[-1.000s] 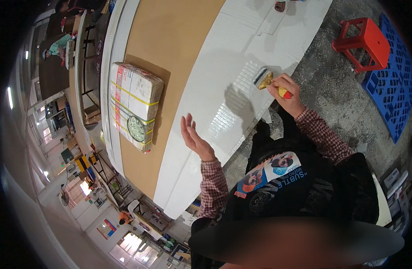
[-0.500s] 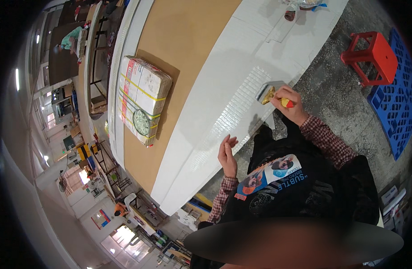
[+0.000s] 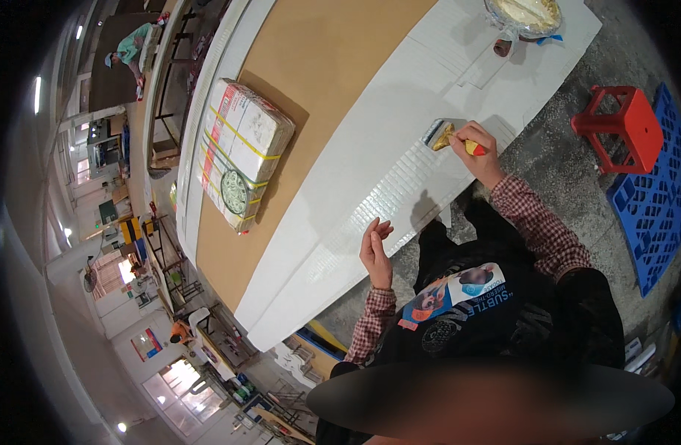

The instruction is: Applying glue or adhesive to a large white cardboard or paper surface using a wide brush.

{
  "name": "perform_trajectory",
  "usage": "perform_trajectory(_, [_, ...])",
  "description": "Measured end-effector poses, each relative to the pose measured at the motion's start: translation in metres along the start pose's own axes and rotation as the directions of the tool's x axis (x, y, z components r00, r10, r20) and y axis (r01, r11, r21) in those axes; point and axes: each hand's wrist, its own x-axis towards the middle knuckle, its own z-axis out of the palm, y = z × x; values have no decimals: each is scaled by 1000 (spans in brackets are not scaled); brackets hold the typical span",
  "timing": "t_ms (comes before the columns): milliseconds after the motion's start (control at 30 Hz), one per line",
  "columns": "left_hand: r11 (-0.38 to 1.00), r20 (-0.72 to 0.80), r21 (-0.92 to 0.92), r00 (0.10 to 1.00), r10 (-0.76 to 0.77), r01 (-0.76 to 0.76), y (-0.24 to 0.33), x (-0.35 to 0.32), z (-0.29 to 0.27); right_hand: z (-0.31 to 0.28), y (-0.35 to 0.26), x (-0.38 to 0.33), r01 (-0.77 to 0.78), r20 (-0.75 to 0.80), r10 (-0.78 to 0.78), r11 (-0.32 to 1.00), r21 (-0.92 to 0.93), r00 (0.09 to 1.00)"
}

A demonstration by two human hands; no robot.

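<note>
My right hand (image 3: 479, 153) is closed around the handle of a flat paintbrush (image 3: 443, 136), which has a yellow and red handle. The brush's broad head is over the far end of a row of small, shiny rectangular pieces (image 3: 391, 191). That glossy row runs lengthwise along a long white board or sheet (image 3: 322, 239) on the worktable. Nearer the row's close end, my left hand (image 3: 376, 252) hovers by the board's edge, fingers loosely bent and apart, holding nothing. Whether the bristles touch the pieces I cannot tell.
A strapped stack of boxes (image 3: 245, 152) with a round green-white roll (image 3: 234, 191) lies on brown board (image 3: 303, 96). Far right on the table sits a plastic-wrapped bowl (image 3: 529, 16). A red stool (image 3: 628, 130) and blue pallet (image 3: 655, 200) stand right. Another person (image 3: 129, 50) works far left.
The brush in my right hand has shifted from beside the glossy row onto its far end. My left hand stays almost still. The whole view has turned slightly.
</note>
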Motion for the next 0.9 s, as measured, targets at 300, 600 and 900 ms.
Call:
perform_trajectory(300, [992, -91, -94, 992, -89, 80, -21, -19, -2, 8, 1, 4, 23, 55, -23, 1000, 7, 998])
perform_trajectory(600, [976, -107, -168, 982, -154, 135, -33, -29, -7, 10, 2, 7, -36, 63, 37, 999, -18, 997])
perform_trajectory(900, [975, -116, -186, 982, -147, 124, -40, -33, -13, 20, -4, 0, -20, 47, 18, 999, 32, 999])
